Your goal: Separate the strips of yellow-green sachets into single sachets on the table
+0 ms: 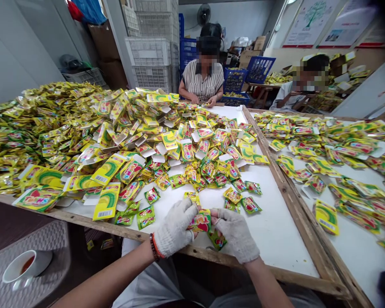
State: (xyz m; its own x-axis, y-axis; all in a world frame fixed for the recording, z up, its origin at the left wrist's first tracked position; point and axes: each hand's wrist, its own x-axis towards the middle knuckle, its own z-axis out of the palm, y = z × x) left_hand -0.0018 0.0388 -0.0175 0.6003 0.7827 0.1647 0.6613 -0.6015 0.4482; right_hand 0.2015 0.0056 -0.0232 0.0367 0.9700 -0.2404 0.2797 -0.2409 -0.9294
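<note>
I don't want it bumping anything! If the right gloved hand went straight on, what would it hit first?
The shiny yellow and red sachet in front of the gloved right hand; its fingertips seem to touch it, though depth is hard to judge.

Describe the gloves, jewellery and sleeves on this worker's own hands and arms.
The left glove and right glove are off-white knit work gloves with a fuzzy, grey-speckled surface. The left wrist carries a dark beaded bracelet beside a thin orange-red band. The left forearm and right forearm are bare, with no sleeves showing.
</note>
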